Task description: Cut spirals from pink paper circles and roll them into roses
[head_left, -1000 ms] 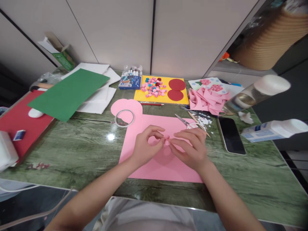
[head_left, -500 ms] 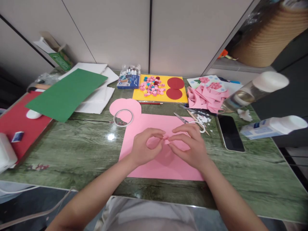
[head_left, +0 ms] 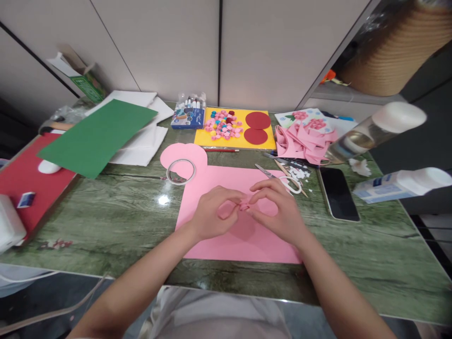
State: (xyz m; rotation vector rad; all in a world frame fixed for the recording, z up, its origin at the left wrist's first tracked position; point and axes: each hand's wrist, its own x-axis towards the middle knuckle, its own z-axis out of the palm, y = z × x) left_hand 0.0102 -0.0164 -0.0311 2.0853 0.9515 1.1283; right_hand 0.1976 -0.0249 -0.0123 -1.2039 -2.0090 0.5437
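Between my fingertips is a small curled piece of pink paper [head_left: 244, 206], held above a pink sheet [head_left: 212, 245] on the table. My left hand [head_left: 216, 213] pinches it from the left with thumb and forefinger. From the right, my right hand [head_left: 278, 212] closes thumb and fingers on its other side; the fingers partly hide it. Beyond my right hand lie scissors with white handles [head_left: 291, 185]. Pink paper circles [head_left: 192, 153] overlap the sheet's far left corner, with a roll of tape [head_left: 168, 175] resting on them.
Farther back, a yellow sheet [head_left: 201, 141] carries colourful pompoms [head_left: 222, 125] and dark red circles [head_left: 256, 120]. Pink paper scraps [head_left: 305, 141], a phone [head_left: 338, 194] and bottles [head_left: 402, 185] stand or lie on the right. A green sheet [head_left: 99, 136] lies left, near a red one [head_left: 21, 174].
My right fingers have shifted slightly on the pink paper piece, which now looks more curled. My left hand keeps its pinch, nearly in place.
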